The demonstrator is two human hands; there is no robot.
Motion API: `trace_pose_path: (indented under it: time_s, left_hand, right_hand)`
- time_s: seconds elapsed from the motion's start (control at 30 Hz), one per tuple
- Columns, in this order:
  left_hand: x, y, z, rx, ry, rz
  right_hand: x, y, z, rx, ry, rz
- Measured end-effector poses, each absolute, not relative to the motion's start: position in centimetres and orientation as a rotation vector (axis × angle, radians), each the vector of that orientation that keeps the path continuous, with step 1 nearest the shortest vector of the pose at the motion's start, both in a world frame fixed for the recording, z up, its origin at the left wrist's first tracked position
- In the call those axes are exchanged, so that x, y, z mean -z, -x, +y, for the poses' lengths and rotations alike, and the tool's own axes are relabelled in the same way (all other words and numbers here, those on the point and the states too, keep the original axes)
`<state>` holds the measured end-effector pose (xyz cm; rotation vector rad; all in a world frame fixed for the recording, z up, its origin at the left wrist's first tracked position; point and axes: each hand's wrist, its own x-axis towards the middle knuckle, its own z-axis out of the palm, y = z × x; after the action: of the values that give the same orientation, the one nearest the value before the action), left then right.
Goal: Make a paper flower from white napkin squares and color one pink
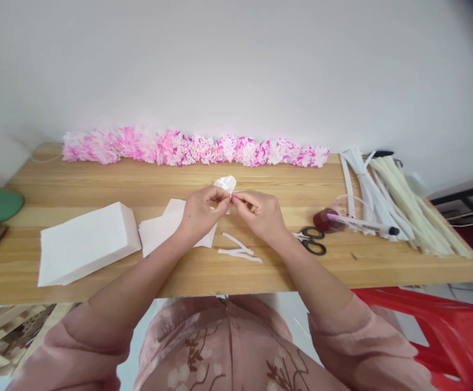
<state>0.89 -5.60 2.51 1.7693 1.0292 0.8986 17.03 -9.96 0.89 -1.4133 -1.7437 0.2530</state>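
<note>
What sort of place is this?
Likely a home craft table: pink paper flowers line the wall side, with white tissue sheets and scissors on the wooden tabletop; left hand and right hand pinch a paper piece.

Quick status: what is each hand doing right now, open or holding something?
Left hand: closed, fingertips pinching the white paper piece.
Right hand: closed, fingertips pinching the same white paper piece from the other side.
</note>
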Motion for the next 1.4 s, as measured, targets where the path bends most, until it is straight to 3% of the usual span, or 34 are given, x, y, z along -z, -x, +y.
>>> trace_pose_path:
  time_s: [0.57,1.0,1.4]
  left_hand:
    - [-2.27,-0.94,-5.63,-0.947,-1.799,1.058]
    - [-2.42,-0.91,-5.52,-0.900,-1.728,1.044]
    - [-2.57,-0.85,-5.75,-0.871,-1.813,1.049]
  right_hand:
    - [-0.63,-16.86,-9.86,-0.129,1.449,-1.834]
    - [-1.12,-16.79,-10.06,-0.339,1.469,-1.650]
    - [-0.86,-16.88,-9.97,-0.212,1.456,-1.717]
